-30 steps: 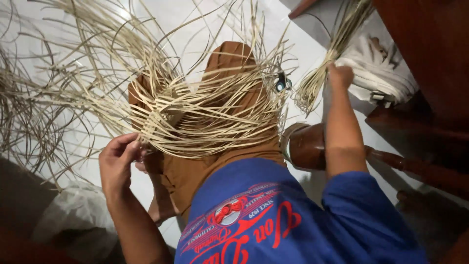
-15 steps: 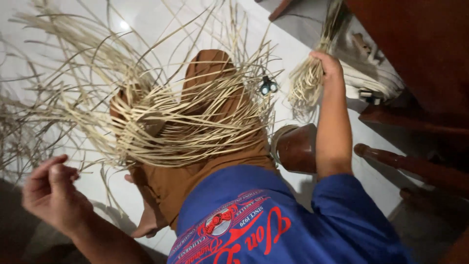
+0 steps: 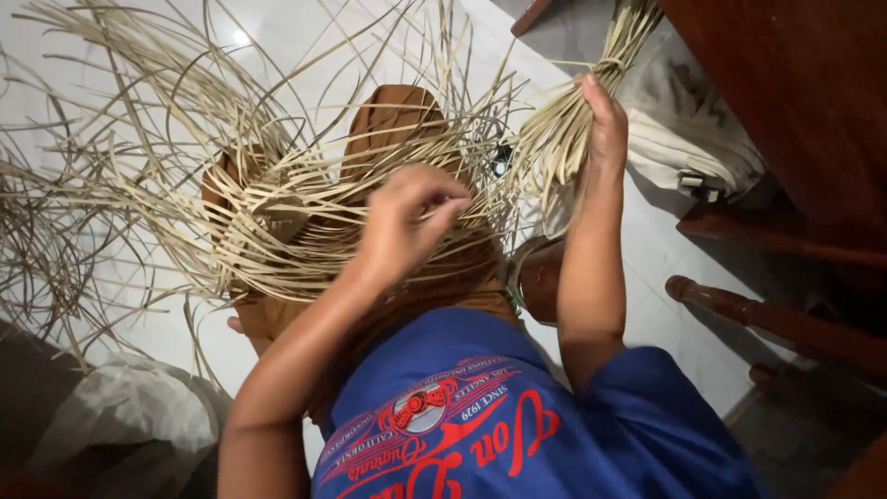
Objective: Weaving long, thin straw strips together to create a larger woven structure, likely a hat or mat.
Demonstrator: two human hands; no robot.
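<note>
Two hands were seen over a half-woven mat of pale cane strips [image 3: 277, 222] spread across the lap, loose ends fanned over the white tiled floor [image 3: 305, 37]. Right hand [image 3: 605, 125] was clamped on a tied bundle of strips [image 3: 564, 139], held up near a dark wooden table [image 3: 795, 83]. Left hand [image 3: 407, 217] hovered just above the weave, fingers [image 3: 443, 208] curled tog.; whether a strip was pinched could not be told. White cloth bag [image 3: 684, 139] lay beside the bundle. Plastic bag [image 3: 120, 420] noted lower left.
</note>
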